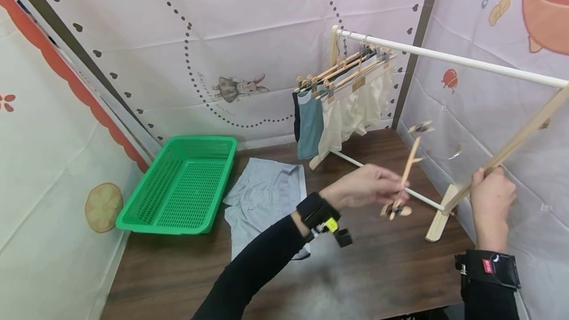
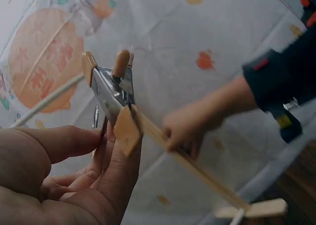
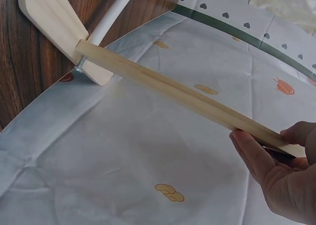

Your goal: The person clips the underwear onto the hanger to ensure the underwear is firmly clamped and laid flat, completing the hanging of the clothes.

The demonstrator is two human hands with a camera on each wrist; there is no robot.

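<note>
Wooden clip hanger [image 1: 402, 186], with no garment on it, is pinched in the fingers of the left hand [image 1: 366, 186] above the table [image 1: 382, 270]. The right hand [image 1: 491, 201] grips the slanted wooden leg [image 1: 511, 149] of the drying rack. Further back, grey shorts [image 1: 264, 199] lie flat beside the green basket [image 1: 182, 186], which looks empty. Behind, several garments [image 1: 342, 107] already hang on the white rail [image 1: 449, 58]; it seems only the shorts remain.
</note>
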